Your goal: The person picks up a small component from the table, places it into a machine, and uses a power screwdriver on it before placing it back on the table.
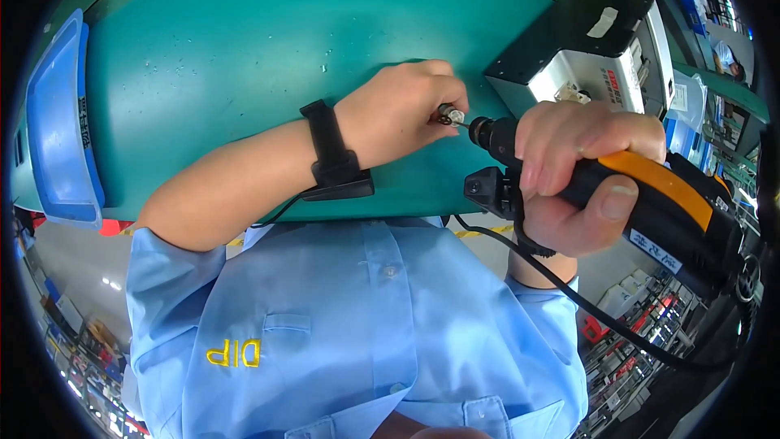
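Note:
My left hand (402,110) pinches a small silver metal part (448,115) between thumb and fingers, above the teal work mat (244,49). A black wrist strap (331,150) with a cord sits on that wrist. My right hand (581,175) grips a black and orange electric screwdriver (650,195), held level. Its bit tip meets the small metal part. A black cable (601,317) hangs from the tool.
A blue plastic bin (61,122) stands at the left edge of the mat. A black and silver box-shaped unit (589,49) sits at the back right. My light blue shirt (349,333) fills the lower middle. Shelves with goods show far right.

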